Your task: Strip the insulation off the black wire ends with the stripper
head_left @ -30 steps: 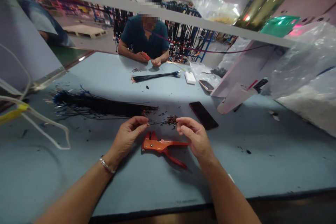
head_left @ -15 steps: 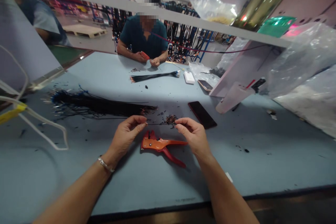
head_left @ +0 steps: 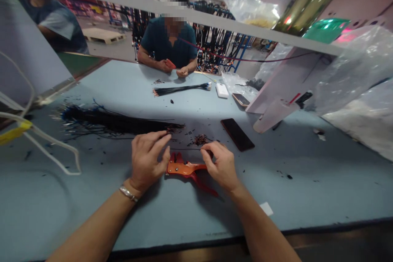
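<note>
My left hand (head_left: 150, 159) is open, fingers apart, beside the head of the orange and red wire stripper (head_left: 184, 168). Between thumb and forefinger, my right hand (head_left: 219, 161) pinches the end of a thin black wire (head_left: 186, 149), which stretches left toward my left hand above the tool. A small pile of short copper-coloured pieces (head_left: 201, 139) lies just beyond my right fingertips. Behind my left hand, a large bundle of black wires (head_left: 113, 122) with blue ends lies on the table (head_left: 147, 229).
A black phone (head_left: 237, 134) lies right of the pile. Across the table sits a person (head_left: 168, 45) behind a smaller wire bundle (head_left: 182, 89). White cables (head_left: 55, 153) hang at left. A white panel (head_left: 273, 73) and plastic bags (head_left: 353, 73) stand at right.
My left hand has let go of the wire's left end and its fingers have spread. My right hand has moved slightly left and down, still pinching the wire.
</note>
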The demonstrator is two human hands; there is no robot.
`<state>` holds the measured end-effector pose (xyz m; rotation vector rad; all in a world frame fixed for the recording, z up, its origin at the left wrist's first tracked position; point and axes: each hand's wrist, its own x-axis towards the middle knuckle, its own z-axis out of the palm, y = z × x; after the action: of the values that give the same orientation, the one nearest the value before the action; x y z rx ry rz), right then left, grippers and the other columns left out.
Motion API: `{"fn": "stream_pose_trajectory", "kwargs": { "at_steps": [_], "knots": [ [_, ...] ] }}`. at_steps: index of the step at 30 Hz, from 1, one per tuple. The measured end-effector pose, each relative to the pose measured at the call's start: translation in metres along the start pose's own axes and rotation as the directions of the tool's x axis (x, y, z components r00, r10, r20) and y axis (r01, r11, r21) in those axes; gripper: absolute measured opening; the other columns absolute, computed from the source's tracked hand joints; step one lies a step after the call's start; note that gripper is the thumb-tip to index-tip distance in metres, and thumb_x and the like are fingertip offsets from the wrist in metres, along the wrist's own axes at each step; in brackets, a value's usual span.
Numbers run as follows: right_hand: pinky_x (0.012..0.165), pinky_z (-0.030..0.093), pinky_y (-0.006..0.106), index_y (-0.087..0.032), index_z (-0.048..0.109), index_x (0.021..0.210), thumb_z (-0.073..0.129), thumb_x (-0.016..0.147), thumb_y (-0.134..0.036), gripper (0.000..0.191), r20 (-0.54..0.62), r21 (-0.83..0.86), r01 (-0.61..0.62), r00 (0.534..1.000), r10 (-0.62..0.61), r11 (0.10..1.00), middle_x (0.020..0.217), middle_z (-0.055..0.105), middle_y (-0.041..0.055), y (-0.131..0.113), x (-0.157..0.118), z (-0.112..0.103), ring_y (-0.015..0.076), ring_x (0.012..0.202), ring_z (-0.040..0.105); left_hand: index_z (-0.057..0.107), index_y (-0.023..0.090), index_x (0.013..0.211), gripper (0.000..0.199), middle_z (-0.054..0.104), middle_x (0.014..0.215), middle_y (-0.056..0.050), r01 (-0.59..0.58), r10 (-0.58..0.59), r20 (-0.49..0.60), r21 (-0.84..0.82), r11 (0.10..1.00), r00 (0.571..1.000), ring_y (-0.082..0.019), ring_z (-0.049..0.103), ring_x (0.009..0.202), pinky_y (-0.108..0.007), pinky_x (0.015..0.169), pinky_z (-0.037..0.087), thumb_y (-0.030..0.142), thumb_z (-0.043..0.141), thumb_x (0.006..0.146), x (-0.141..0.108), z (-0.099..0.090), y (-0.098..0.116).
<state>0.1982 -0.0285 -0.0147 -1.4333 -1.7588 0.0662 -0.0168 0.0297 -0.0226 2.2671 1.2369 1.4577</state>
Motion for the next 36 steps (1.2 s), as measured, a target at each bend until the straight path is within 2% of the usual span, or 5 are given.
{"fn": "stream_pose_trajectory", "kwargs": {
  "at_steps": [10, 22, 26, 30, 36],
  "knots": [
    [0.073, 0.039, 0.033, -0.019, 0.06, 0.077, 0.053, 0.09, -0.019, 0.015, 0.085, 0.078, 0.095, 0.991, -0.101, 0.992, 0.068, 0.063, 0.0022, -0.018, -0.009, 0.013, 0.0171, 0.065, 0.057, 0.072, 0.023, 0.103, 0.022, 0.074, 0.09, -0.01, -0.218, 0.23, 0.335, -0.073, 0.973, 0.914, -0.02, 0.065, 0.078, -0.03, 0.075, 0.044, 0.024, 0.058, 0.088, -0.011, 0.013, 0.009],
    [0.08, 0.037, 0.032, -0.02, 0.064, 0.072, 0.06, 0.087, -0.021, 0.016, 0.155, 0.192, 0.041, 0.985, -0.072, 0.981, 0.07, 0.067, -0.0013, 0.003, 0.001, 0.0, 0.0136, 0.065, 0.059, 0.067, 0.017, 0.091, 0.017, 0.064, 0.062, 0.0, -0.523, 0.5, 0.221, 0.058, 0.851, 0.838, -0.011, 0.055, 0.052, -0.022, 0.054, 0.037, 0.017, 0.051, 0.091, -0.011, 0.013, 0.009],
    [0.068, 0.039, 0.028, -0.019, 0.064, 0.07, 0.061, 0.083, -0.027, 0.015, -0.059, 0.384, -0.287, 0.941, 0.334, 0.877, 0.066, 0.062, -0.0015, 0.023, 0.008, -0.007, 0.0147, 0.065, 0.056, 0.069, 0.019, 0.087, 0.016, 0.07, 0.07, 0.0, -0.142, 0.128, 0.095, 0.162, 0.976, 0.987, -0.011, 0.059, 0.055, -0.02, 0.056, 0.04, 0.023, 0.054, 0.088, -0.003, 0.012, -0.004],
    [0.058, 0.038, 0.026, -0.018, 0.061, 0.068, 0.067, 0.073, -0.037, 0.021, -0.088, 0.717, -0.402, 0.759, 0.646, 0.57, 0.058, 0.053, -0.0039, 0.038, 0.015, -0.009, 0.0119, 0.054, 0.046, 0.069, 0.018, 0.081, 0.024, 0.069, 0.065, 0.001, 0.367, -0.364, -0.052, 0.07, 0.928, 0.93, -0.012, 0.058, 0.055, -0.02, 0.054, 0.042, 0.036, 0.053, 0.086, 0.009, 0.01, -0.018],
    [0.068, 0.042, 0.029, -0.018, 0.061, 0.069, 0.058, 0.084, -0.037, 0.024, 0.05, 0.564, -0.406, 0.886, 0.461, 0.719, 0.065, 0.059, -0.0008, 0.031, 0.014, -0.016, 0.0149, 0.065, 0.054, 0.072, 0.019, 0.089, 0.027, 0.071, 0.07, -0.001, 0.332, -0.333, -0.016, 0.157, 0.93, 0.943, -0.014, 0.062, 0.061, -0.022, 0.058, 0.041, 0.037, 0.052, 0.086, 0.007, 0.012, -0.019]
  ]
}}
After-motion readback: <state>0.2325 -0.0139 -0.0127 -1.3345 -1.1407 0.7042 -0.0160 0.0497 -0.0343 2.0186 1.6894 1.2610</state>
